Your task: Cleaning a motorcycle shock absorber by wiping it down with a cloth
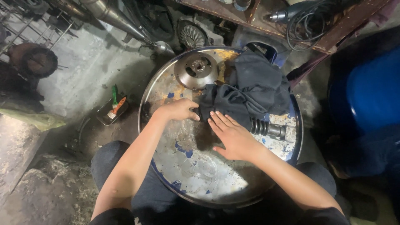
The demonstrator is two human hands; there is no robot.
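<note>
While perhaps pinched, dark cloth [246, 93].

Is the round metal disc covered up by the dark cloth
No, the round metal disc lies bare on the drum top, beside the dark cloth that both hands touch.

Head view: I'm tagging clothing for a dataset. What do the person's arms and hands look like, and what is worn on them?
Both forearms are bare, with no gloves, watch or rings visible on the left hand or right hand. Dark short sleeves show only at the bottom edge.
</note>
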